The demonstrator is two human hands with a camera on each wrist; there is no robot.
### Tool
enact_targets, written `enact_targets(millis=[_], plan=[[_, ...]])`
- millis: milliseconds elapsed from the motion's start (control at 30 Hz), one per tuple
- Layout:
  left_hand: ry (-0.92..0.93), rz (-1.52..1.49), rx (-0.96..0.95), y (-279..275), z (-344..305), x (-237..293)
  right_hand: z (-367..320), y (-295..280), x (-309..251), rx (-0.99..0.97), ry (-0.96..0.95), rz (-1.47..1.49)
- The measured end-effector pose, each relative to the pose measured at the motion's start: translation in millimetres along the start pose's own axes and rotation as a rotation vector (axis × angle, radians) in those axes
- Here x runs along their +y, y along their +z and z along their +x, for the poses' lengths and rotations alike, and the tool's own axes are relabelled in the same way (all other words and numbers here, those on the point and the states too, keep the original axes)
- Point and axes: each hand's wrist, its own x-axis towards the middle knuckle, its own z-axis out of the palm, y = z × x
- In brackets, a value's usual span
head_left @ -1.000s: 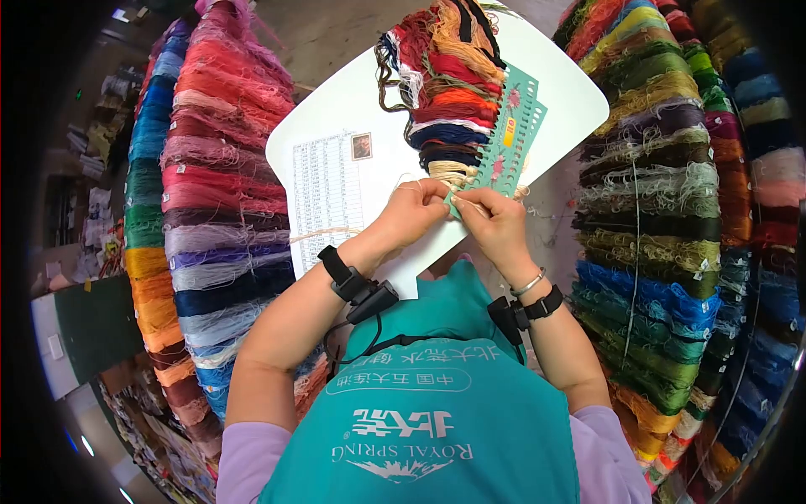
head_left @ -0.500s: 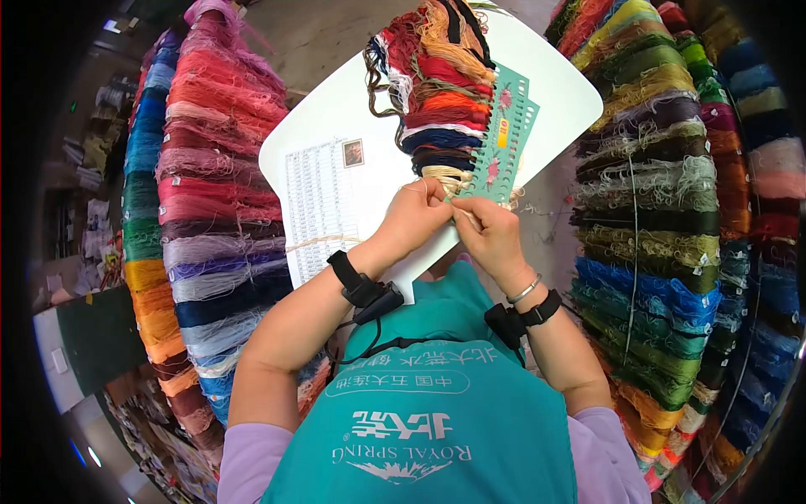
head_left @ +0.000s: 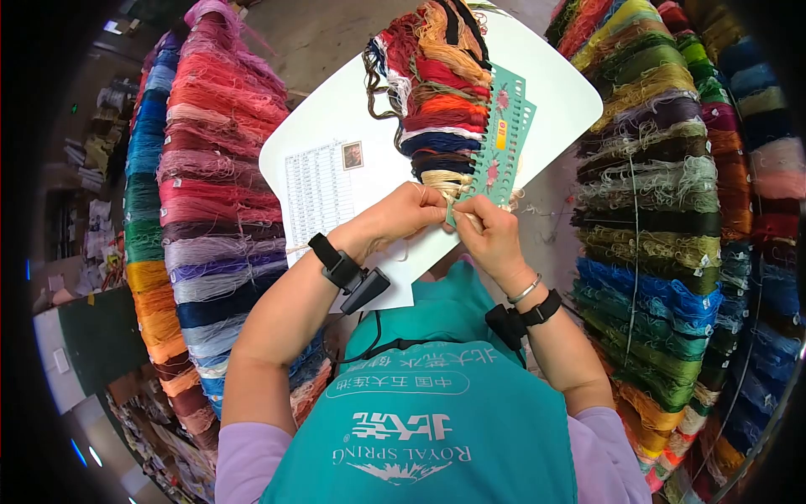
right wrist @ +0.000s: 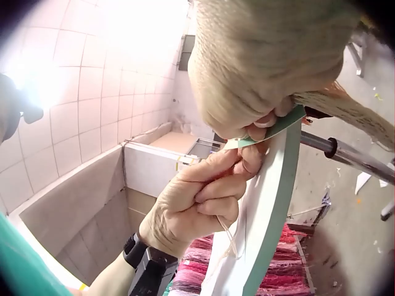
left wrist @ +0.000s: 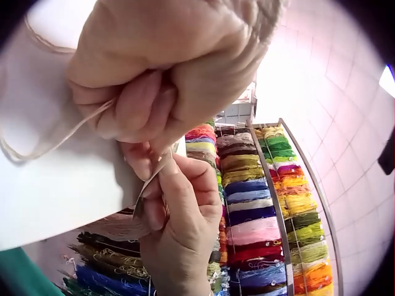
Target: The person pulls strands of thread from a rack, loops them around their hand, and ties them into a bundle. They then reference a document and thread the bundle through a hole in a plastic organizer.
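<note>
Both hands meet at the near end of a green punched card [head_left: 494, 155], whose holes carry skeins of embroidery thread [head_left: 441, 118] in many colours. My left hand [head_left: 403, 212] has its fingers curled round a pale cream thread [left wrist: 68, 139], which trails from them across the white board. Thumb and finger of my right hand [head_left: 489, 235] pinch the card's end, right against the left fingertips. In the right wrist view the green card edge [right wrist: 274, 131] shows between the two hands. The exact spot where thread meets card is hidden by fingers.
The white board [head_left: 554, 92] lies under the work, with a printed sheet [head_left: 319, 189] on its left. A second green card [head_left: 527, 118] peeks out beneath the first. Racks of coloured skeins [head_left: 222, 168] stand close on the left, and more skeins [head_left: 646, 202] on the right.
My left wrist has turned and shifted slightly left, and the loose pale thread now loops beneath that hand. The right hand stays at the card's end. Board and card appear slightly farther left in the head view.
</note>
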Motion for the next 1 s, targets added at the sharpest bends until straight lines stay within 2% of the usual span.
enact_targets(millis=[67, 167, 367, 467, 567, 667, 700, 833, 933, 1000], plan=[[-0.006, 0.016, 0.007, 1, -2, 5, 0, 0, 0, -0.011, 0.001, -0.017], [0.165, 0.048, 0.083, 5, 7, -11, 3, -3, 0, -0.047, 0.010, -0.086], [0.223, 0.516, 0.290, 0, -3, -6, 11, -5, -1, -0.165, 0.006, -0.148], [0.219, 0.623, 0.346, -7, -11, -3, 15, -3, -1, -0.206, -0.005, -0.146], [0.206, 0.611, 0.436, -14, -19, -7, 18, -2, -2, -0.264, 0.066, -0.166], [0.216, 0.621, 0.604, -40, -21, -21, 20, -1, -7, -0.285, 0.109, -0.189], [0.208, 0.514, 0.613, -45, -26, -23, 21, -1, -5, -0.274, 0.103, -0.187], [0.228, 0.074, 0.449, -46, -22, -27, 20, 2, -2, -0.240, 0.098, -0.207], [-0.014, -0.159, 0.349, -51, -37, -14, 20, 2, -9, -0.231, 0.142, -0.237], [0.027, -0.077, 0.357, -40, -39, -10, 20, 5, -8, -0.195, 0.162, -0.229]])
